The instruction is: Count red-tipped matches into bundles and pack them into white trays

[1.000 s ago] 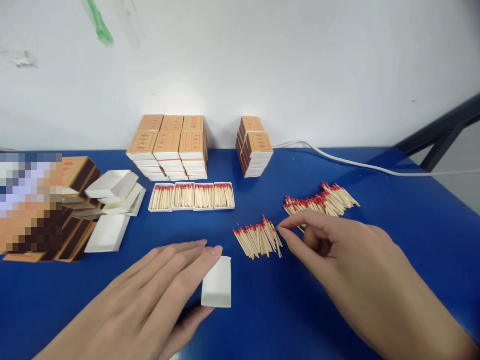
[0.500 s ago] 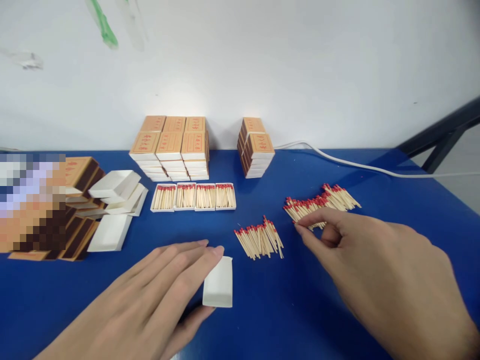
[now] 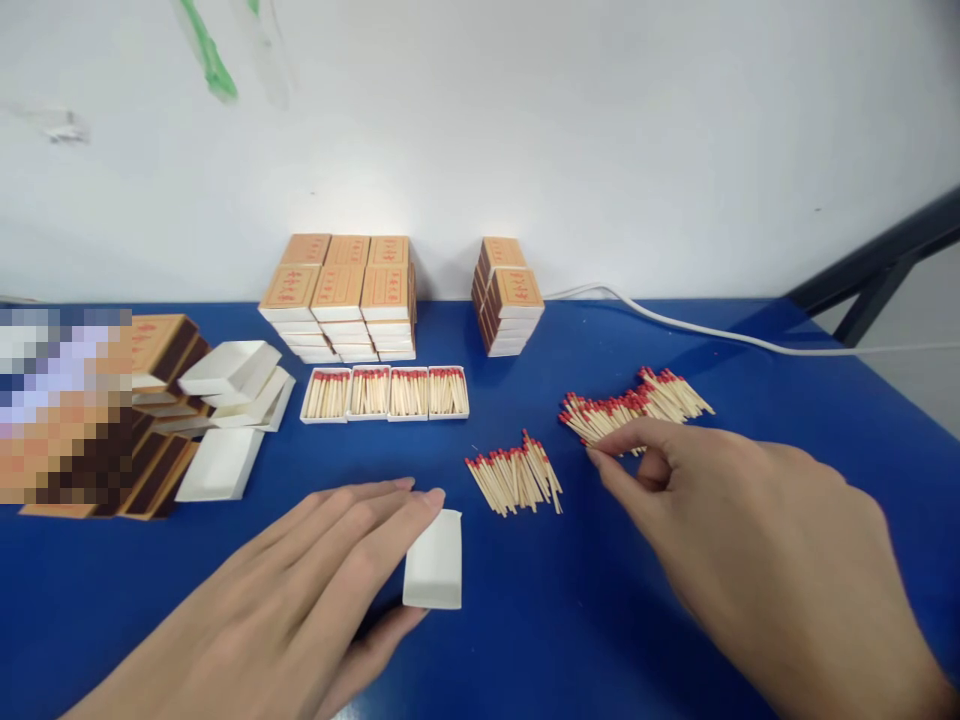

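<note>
My left hand [image 3: 330, 580] holds a white matchbox tray [image 3: 435, 570] by its left side, thumb at the near end and fingertips at the far end. The bare inside of the tray faces up. Over on the right, my right hand [image 3: 735, 520] has thumb and index finger pinched together, with the red head of a match [image 3: 585, 442] showing at the fingertips. Just beyond those fingers lies a spread pile of red-headed matches [image 3: 675, 398]. Between my two hands is a smaller group of loose matches [image 3: 517, 480], heads pointing away from me.
Several match-filled trays [image 3: 409, 393] stand in a row. Behind them are stacked matchboxes [image 3: 337, 290], with a narrower stack [image 3: 514, 295] to the right. At left lie white trays [image 3: 221, 465] and matchbox sleeves [image 3: 161, 475]. A white cable [image 3: 697, 330] runs along the wall.
Both hands keep nearly the same pose and grip. The whole view has shifted slightly, and the matches and trays lie as before.
</note>
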### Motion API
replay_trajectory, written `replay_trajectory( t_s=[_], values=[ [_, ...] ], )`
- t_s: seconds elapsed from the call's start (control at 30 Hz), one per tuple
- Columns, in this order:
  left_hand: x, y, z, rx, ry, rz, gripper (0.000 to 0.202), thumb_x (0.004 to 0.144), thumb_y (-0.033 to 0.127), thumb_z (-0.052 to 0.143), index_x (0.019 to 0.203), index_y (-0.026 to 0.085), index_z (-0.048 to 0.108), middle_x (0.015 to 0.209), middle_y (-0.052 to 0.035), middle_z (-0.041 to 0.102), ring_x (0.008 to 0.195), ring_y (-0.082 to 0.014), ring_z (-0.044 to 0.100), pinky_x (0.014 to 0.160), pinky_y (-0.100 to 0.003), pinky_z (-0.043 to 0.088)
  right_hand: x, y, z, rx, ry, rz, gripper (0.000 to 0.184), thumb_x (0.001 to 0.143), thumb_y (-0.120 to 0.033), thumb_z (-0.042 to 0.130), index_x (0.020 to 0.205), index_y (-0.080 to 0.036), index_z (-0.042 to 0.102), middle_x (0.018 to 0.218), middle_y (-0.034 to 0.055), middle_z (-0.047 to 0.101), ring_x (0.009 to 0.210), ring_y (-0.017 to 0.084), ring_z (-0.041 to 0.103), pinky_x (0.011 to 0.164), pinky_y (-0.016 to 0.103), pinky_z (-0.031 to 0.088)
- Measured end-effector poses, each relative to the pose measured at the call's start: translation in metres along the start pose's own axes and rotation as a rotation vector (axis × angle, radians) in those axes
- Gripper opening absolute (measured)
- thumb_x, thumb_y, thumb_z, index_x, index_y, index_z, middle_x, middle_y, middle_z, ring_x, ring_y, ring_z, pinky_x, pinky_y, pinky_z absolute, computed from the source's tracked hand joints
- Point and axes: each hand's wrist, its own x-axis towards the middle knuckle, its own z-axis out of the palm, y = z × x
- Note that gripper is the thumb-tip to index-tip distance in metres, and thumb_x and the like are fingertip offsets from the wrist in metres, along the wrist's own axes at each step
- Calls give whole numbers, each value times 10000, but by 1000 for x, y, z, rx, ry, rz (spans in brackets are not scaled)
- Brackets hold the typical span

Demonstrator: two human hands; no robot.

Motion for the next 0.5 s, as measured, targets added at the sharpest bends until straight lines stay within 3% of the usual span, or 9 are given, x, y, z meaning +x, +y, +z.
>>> replay_trajectory(
  t_s=[0.37,0.5],
  values=[
    [0,1,0,12,-17,11,463,1325,391,467,1698,151,601,1587,3,821,1392,-205,804,1228,-429,505,-3,4,5,14,100,-53,190,963,-397,760,888,-409,933,607,41,757,456,291,590,530,347,249],
    [0,1,1,4,-9,2,446,1324,392,476,1678,165,623,1574,16,826,1386,-190,806,1216,-414,516,-7,8,17,121,144,-153,146,948,-413,755,844,-380,853,597,-3,735,487,294,626,541,341,236]
  ],
)
